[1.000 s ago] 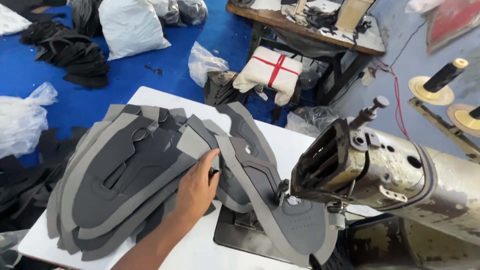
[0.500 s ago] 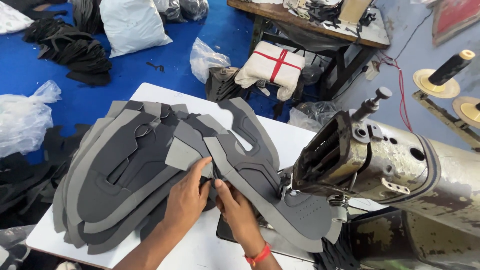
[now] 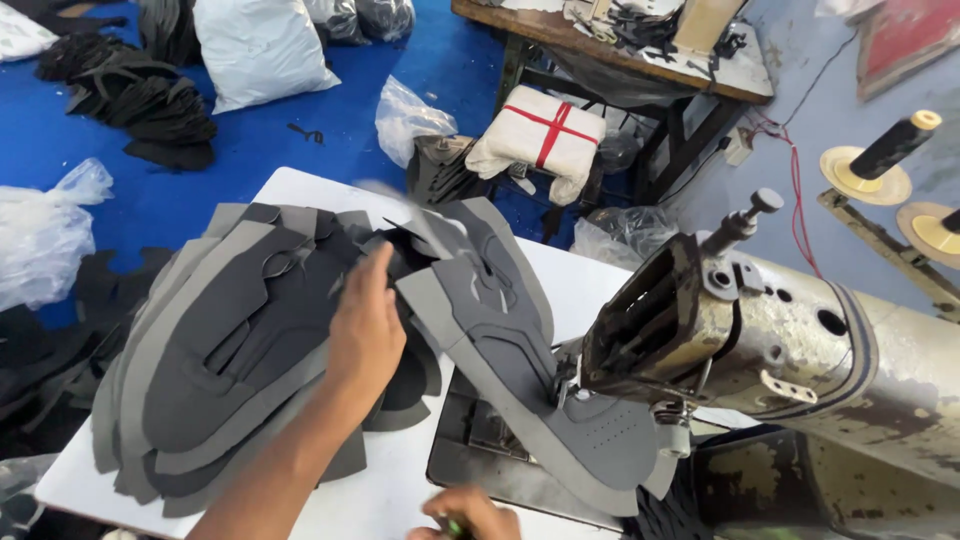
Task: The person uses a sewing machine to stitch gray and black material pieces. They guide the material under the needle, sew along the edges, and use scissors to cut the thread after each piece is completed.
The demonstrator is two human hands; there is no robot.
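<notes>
The left hand [image 3: 365, 330] is pinching a thin grey cut piece [image 3: 410, 222] between thumb and fingertips, lifting it (it is blurred, so its outline is hard to read) just above the stack of grey shoe-upper panels [image 3: 230, 350] on the near-left part of the white table [image 3: 300, 185]; the right hand [image 3: 470, 515] is showing only partly at the near edge, fingers curled, and I cannot tell whether it is gripping anything; right of the stack, one grey upper [image 3: 530, 390] is lying under the sewing machine head [image 3: 760, 340]. Judging by this, a fresh piece is being picked off; placing it calls for lining its edge up on that upper beside the needle.
</notes>
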